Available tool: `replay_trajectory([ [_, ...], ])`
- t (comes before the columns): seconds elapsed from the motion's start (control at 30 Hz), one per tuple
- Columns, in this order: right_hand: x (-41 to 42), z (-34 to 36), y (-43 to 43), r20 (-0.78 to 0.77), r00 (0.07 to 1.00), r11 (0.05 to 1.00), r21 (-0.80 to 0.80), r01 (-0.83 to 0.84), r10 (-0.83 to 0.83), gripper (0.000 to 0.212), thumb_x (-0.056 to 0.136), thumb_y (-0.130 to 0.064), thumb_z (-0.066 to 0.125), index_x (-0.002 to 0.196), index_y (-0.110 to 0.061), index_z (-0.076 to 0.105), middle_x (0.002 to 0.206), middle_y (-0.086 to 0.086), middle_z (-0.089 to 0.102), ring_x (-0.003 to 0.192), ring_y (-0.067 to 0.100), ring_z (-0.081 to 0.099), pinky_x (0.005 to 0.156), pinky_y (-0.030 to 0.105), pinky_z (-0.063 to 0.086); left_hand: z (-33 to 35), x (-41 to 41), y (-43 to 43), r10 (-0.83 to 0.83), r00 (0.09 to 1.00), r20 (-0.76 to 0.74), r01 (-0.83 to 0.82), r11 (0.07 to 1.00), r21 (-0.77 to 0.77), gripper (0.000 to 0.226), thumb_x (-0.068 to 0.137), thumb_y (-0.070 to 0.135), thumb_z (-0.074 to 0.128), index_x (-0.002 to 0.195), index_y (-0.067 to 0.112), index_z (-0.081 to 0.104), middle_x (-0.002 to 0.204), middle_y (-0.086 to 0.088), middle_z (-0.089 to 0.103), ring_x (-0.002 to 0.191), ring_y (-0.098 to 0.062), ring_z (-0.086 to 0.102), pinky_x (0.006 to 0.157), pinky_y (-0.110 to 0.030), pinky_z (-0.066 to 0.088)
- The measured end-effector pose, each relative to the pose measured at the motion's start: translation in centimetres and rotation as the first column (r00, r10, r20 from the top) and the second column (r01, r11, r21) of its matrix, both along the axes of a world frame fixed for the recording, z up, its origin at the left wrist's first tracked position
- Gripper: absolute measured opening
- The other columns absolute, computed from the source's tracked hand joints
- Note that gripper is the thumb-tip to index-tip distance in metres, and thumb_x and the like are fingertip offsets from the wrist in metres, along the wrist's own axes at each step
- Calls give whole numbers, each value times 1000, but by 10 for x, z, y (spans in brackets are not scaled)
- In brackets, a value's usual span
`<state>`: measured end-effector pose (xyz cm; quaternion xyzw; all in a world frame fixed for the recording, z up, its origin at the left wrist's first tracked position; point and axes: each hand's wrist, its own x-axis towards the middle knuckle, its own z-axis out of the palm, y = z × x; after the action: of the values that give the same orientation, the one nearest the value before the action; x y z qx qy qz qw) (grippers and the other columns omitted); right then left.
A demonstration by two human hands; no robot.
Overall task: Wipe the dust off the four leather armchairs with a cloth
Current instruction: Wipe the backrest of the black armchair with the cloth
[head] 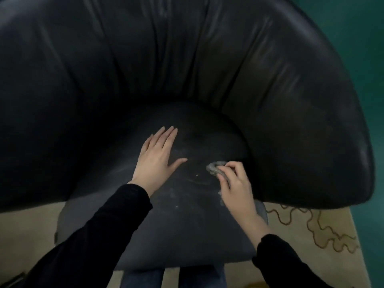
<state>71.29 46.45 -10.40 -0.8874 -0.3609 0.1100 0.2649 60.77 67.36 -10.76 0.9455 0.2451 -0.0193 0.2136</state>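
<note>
Single view, recorded by a wide-angle camera worn on the head. The armchair is looked down upon from in front of its seat, the lens being directed forward and steeply downward. The seat is seen close beneath the camera, and two sleeves are admitted from the lower edge. The backrest is spread across the upper half; the rug and a green surface are caught at the right margin.

We see a black leather armchair — curved, creased back wrapping round a dark seat w/ pale dust streaks & specks. Small grey cloth — bunched up on the seat's right side, pinched by the right hand.
</note>
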Motion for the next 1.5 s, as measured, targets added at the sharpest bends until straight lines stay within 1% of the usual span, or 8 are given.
replay_trajectory([
  [0.27, -13, -29, 17, -91, 892, 892, -50, -449, 444, 19, 86, -8, 66, 105, -8, 68, 104, 2, 51, 92, 17, 57, 80, 32, 53, -35, -74, -33, 385, 915, -123, -388, 922, 7, 78, 91, 62, 41, 149, 10, 35, 154, -7, 37, 143, -26, 31, 115, -45, 28],
  [0.47, -17, -46, 44, -84, 767, 767, -32, -640, 636, 19, 87, -6, 65, 106, -6, 68, 105, 4, 52, 92, 18, 58, 82, 33, 53, -62, -140, -75, 627, 761, -168, -623, 778, 83, 82, 89, 66, 26, 148, 11, 38, 154, -8, 36, 143, -26, 30, 113, -45, 29],
  [0.73, -55, -77, 122, 65, 527, 530, -69, -845, 848, 17, 86, -2, 65, 103, 0, 67, 101, 14, 54, 86, 31, 59, 76, 39, 54, -105, -228, -102, 781, 571, -254, -777, 613, 141, 84, 91, 68, 23, 154, 13, 23, 161, -5, 17, 149, -23, 11, 119, -43, 15],
  [0.9, -61, -91, 205, 236, 378, 417, -147, -897, 895, 20, 88, 0, 61, 108, 3, 63, 106, 21, 54, 91, 37, 57, 80, 43, 50, -139, -272, -107, 835, 503, -224, -825, 541, 166, 83, 94, 70, 20, 153, 11, 26, 161, -7, 20, 149, -25, 13, 118, -46, 18],
  [1.1, -94, -128, 275, 259, 350, 400, -172, -900, 900, 28, 95, -3, 51, 121, 0, 58, 122, 19, 49, 107, 33, 52, 90, 43, 49, -167, -290, -102, 889, 433, -153, -879, 453, 149, 85, 90, 70, 19, 154, 14, 22, 161, -6, 18, 149, -23, 10, 120, -44, 15],
  [1.17, -109, -144, 284, 232, 362, 408, -195, -892, 903, 27, 95, -3, 49, 121, -3, 59, 122, 17, 49, 109, 32, 50, 91, 45, 47, -177, -289, -101, 892, 433, -132, -879, 450, 160, 83, 91, 68, 21, 154, 14, 22, 161, -6, 18, 149, -23, 9, 120, -41, 10],
  [1.3, -127, -162, 275, 245, 480, 520, -137, -843, 842, 27, 92, -1, 48, 115, -3, 62, 117, 18, 53, 103, 34, 52, 86, 43, 48, -191, -287, -104, 899, 425, -104, -881, 437, 179, 78, 94, 64, 22, 154, 14, 20, 162, -6, 16, 150, -23, 7, 119, -35, -2],
  [1.5, -143, -159, 185, 237, 238, 259, -63, -964, 942, 17, 86, 1, 60, 102, -2, 66, 104, 15, 59, 88, 34, 56, 80, 40, 49, -190, -287, -103, 903, 419, -94, -887, 429, 171, 79, 94, 64, 23, 154, 13, 20, 162, -7, 17, 150, -23, 7, 119, -36, -2],
])
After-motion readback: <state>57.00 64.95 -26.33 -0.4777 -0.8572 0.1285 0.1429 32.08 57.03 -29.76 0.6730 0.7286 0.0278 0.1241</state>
